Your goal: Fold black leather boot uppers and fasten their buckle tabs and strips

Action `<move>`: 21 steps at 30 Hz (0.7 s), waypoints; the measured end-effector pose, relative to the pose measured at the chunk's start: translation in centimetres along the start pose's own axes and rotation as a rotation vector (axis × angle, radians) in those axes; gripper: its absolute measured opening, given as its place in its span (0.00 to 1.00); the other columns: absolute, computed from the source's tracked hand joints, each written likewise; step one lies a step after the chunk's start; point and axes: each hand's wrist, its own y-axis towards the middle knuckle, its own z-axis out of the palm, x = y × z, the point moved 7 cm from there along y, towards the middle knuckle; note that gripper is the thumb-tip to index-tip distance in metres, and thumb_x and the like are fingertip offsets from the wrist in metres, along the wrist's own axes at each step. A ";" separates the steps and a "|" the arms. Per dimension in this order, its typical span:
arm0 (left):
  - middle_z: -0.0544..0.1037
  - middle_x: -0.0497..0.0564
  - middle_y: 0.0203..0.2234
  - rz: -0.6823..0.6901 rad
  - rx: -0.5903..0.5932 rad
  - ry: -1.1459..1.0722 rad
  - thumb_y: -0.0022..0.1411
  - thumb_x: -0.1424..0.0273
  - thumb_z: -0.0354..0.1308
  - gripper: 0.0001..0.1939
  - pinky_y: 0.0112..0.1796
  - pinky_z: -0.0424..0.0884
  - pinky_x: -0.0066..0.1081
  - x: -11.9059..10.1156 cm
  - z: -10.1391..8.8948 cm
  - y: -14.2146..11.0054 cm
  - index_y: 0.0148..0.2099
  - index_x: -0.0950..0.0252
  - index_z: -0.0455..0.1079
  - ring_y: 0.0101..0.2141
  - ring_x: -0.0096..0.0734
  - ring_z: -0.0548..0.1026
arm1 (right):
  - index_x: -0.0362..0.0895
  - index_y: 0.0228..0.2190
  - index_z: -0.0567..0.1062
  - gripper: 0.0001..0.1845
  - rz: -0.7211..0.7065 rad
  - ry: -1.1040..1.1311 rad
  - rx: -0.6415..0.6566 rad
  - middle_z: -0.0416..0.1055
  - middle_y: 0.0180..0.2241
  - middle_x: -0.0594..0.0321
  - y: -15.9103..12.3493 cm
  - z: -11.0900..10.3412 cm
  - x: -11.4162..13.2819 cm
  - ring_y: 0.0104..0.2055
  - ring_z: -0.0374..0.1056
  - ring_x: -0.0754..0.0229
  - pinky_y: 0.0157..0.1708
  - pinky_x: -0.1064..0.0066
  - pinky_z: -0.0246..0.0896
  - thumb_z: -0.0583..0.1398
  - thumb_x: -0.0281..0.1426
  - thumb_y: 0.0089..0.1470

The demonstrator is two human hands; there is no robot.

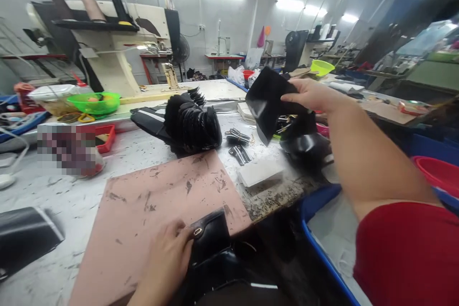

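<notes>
My left hand (167, 253) is closed on the near edge of a glossy black leather flap piece (213, 232) with a small gold oval fitting. That piece rests at the front edge of a pink board (154, 210), and its lower part hangs into dark shadow. Out to the right, my right hand (303, 93) pinches a dark, matte-and-shiny black leather piece (266, 98) in the air. Below it lies a blurred heap of shiny black pieces (304, 146). A thick row of stacked black pieces (190, 124) stands behind the board.
Small black straps with metal fittings (239, 146) lie near a white card stack (260, 172). A green bowl (96, 103) and red tray (105, 138) sit at left, near a sewing machine (107, 52). A blue-rimmed bin (322, 239) stands below the table's right edge.
</notes>
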 end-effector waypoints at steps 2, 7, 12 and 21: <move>0.73 0.53 0.38 -0.057 -0.010 -0.179 0.55 0.68 0.51 0.12 0.39 0.68 0.36 0.6 -1.4 1.3 0.42 0.61 0.69 0.40 0.37 0.71 | 0.43 0.32 0.74 0.15 -0.075 -0.042 0.254 0.72 0.30 0.65 -0.3 3.1 3.9 0.33 0.66 0.59 0.37 0.64 0.62 0.61 0.38 0.42; 0.63 0.57 0.53 -0.160 -0.125 -0.559 0.48 0.61 0.59 0.34 0.48 0.62 0.41 0.7 -6.5 6.3 0.57 0.62 0.54 0.52 0.41 0.63 | 0.45 0.31 0.75 0.12 -0.253 -0.067 0.682 0.73 0.29 0.66 -4.0 10.9 11.8 0.32 0.67 0.60 0.33 0.70 0.64 0.57 0.39 0.46; 0.73 0.51 0.34 -0.077 0.200 -1.251 0.43 0.66 0.63 0.27 0.31 0.68 0.28 -2.2 -7.1 9.2 0.47 0.65 0.64 0.33 0.32 0.72 | 0.46 0.34 0.73 0.13 -0.435 -0.103 0.778 0.72 0.29 0.66 -6.1 14.6 15.4 0.30 0.68 0.61 0.28 0.73 0.64 0.55 0.38 0.49; 0.69 0.43 0.21 -0.359 0.017 -1.666 0.42 0.66 0.63 0.18 0.16 0.54 0.19 -2.7 -4.9 8.2 0.37 0.66 0.67 0.17 0.16 0.62 | 0.49 0.27 0.74 0.16 -0.386 0.363 0.513 0.71 0.20 0.63 -15.5 16.3 15.2 0.21 0.67 0.61 0.19 0.72 0.63 0.57 0.48 0.47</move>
